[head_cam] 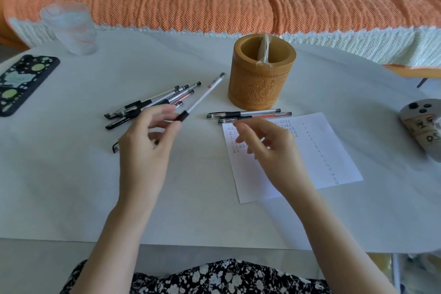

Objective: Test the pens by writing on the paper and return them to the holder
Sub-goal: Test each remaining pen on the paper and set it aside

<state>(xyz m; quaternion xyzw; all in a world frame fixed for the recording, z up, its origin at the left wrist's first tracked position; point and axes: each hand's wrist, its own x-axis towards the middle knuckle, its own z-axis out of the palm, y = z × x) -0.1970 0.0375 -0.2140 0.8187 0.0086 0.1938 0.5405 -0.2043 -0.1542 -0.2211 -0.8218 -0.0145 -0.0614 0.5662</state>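
Right across the top of the frame runs a sofa [167,0] under an orange cover, its back cut off. Below it the white table [71,174] fills the middle. Right of centre lies the paper [317,150], its left part hidden by the right hand [269,150] hovering over it. That hand's fingers [243,131] are loosely curled and blurred; whether they pinch anything I cannot tell. The carved wooden holder [260,79] stands upright just above the paper, with something in clear wrap inside that is hard to make out. The left hand [143,148] is raised at centre, pinching the black grip of a pen [202,98] that slants up toward the holder; its tip is hidden. A bundle of pens [140,104] lies upper left of that hand, and two more pens [248,113] lie along the paper's top edge. A black pen end [115,147] pokes out beside the left hand. At the left edge a phone [23,83] is cut off.
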